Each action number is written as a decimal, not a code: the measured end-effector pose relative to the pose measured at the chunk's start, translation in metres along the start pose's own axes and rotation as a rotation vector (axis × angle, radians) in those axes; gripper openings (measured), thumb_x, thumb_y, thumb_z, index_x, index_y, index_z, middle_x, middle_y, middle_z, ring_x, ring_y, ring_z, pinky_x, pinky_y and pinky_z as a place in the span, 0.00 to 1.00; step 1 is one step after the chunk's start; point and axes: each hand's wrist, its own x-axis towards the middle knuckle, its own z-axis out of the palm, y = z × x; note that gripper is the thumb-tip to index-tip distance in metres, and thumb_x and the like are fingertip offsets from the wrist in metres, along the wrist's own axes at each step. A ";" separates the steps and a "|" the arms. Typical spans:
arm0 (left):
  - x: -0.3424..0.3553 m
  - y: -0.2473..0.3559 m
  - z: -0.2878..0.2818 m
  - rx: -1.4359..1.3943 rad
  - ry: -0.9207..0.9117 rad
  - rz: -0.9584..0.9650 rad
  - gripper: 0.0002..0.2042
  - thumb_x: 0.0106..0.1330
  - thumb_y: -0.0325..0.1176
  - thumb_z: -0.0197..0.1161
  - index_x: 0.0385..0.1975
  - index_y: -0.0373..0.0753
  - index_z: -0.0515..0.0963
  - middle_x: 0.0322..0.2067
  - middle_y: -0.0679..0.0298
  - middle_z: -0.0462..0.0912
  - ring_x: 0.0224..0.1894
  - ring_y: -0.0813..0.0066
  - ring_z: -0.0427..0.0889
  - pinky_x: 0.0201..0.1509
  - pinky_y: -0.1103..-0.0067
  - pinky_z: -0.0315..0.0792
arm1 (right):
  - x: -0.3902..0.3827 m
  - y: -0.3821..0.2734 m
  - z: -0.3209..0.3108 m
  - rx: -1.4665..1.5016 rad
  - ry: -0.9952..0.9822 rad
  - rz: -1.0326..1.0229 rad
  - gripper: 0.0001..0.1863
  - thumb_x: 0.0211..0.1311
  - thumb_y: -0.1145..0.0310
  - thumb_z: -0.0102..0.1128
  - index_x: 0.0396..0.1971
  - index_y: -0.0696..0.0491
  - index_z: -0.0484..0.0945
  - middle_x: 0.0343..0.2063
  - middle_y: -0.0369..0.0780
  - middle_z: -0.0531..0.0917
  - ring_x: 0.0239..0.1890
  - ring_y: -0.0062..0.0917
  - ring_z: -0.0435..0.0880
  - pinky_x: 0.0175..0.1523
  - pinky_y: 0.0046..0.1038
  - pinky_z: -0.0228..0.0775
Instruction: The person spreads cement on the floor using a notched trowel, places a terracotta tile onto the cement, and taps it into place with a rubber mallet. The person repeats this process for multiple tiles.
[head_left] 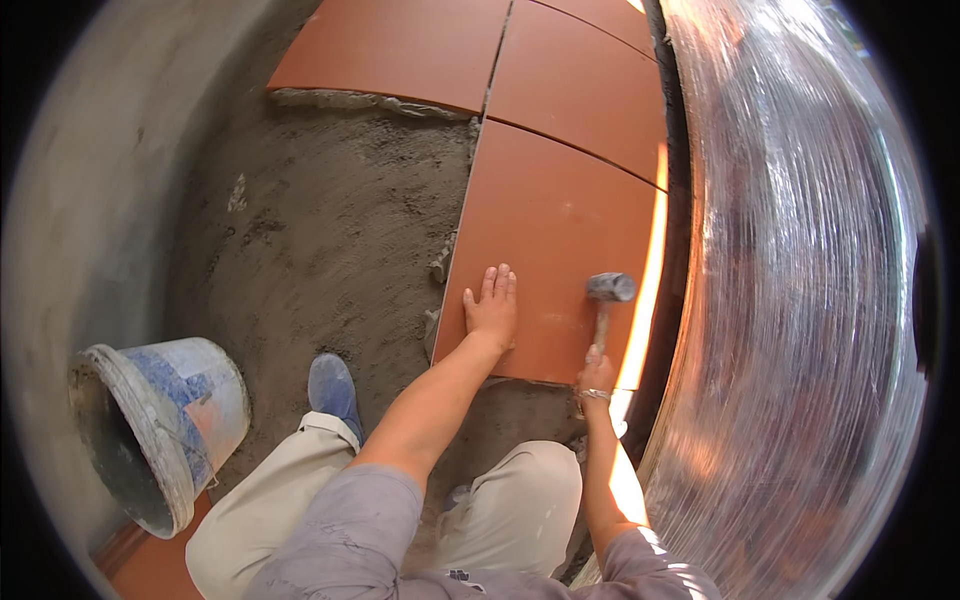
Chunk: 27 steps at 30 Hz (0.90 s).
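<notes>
The near-right terracotta tile (556, 248), likely heavy, stiff and brittle, best held by opposite edges, is touched by the flat, spread left hand (491, 318), while the mallet (611, 287) is clamped in the right hand (597, 374).

Grey wall (100, 170), cement-like, mottled; well off to the left of the left grip (492, 312). Between wall and left grip: rough grey-brown floor (310, 230), trowel-like streaks, one pale patch (237, 193) ahead and to the left. Farther ahead of both grips, reddish-brown tiled floor (400, 50), dark straight joints. Right of the right grip (596, 376): narrow sunlit strip (648, 270), then dark gap (679, 130), then tall film-wrapped surface (800, 300), creased, glossy, reddish tones showing through, brightest glare at far end.
</notes>
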 end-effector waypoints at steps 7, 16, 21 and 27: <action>0.006 -0.002 0.015 -0.001 0.090 -0.013 0.61 0.40 0.41 0.81 0.73 0.42 0.44 0.75 0.65 0.37 0.77 0.66 0.38 0.71 0.52 0.53 | 0.000 0.008 0.001 0.128 -0.078 0.056 0.28 0.72 0.46 0.42 0.28 0.59 0.72 0.13 0.44 0.74 0.14 0.34 0.75 0.22 0.36 0.67; 0.004 -0.001 0.007 -0.028 0.038 -0.024 0.60 0.42 0.40 0.80 0.73 0.41 0.42 0.75 0.64 0.35 0.77 0.66 0.36 0.71 0.52 0.53 | -0.005 0.031 0.007 0.317 -0.025 0.107 0.25 0.73 0.47 0.41 0.27 0.55 0.68 0.10 0.37 0.68 0.08 0.25 0.68 0.13 0.29 0.60; 0.004 -0.002 0.007 -0.026 0.012 -0.010 0.59 0.44 0.40 0.79 0.73 0.41 0.43 0.75 0.64 0.35 0.77 0.66 0.36 0.71 0.52 0.53 | -0.006 0.022 0.003 0.099 -0.077 -0.040 0.27 0.72 0.46 0.42 0.26 0.57 0.69 0.11 0.39 0.69 0.09 0.26 0.69 0.13 0.30 0.60; 0.007 -0.002 0.021 -0.035 0.177 -0.020 0.58 0.43 0.40 0.79 0.73 0.40 0.44 0.75 0.64 0.37 0.77 0.65 0.36 0.71 0.52 0.53 | -0.018 0.008 -0.008 0.190 -0.160 0.150 0.30 0.72 0.46 0.42 0.29 0.62 0.73 0.20 0.50 0.77 0.25 0.44 0.78 0.33 0.43 0.68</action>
